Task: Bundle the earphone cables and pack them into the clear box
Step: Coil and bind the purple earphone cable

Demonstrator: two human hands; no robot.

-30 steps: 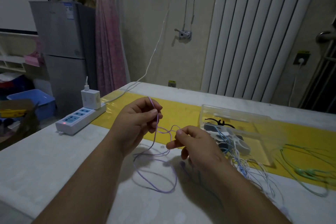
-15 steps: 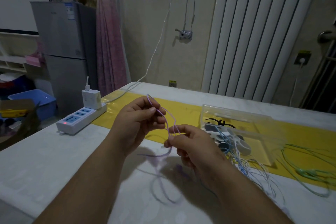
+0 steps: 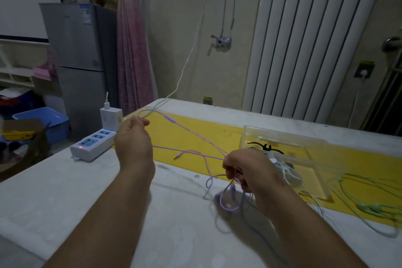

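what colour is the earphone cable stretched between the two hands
Light purple; the thin earphone cable shows best in the head view.
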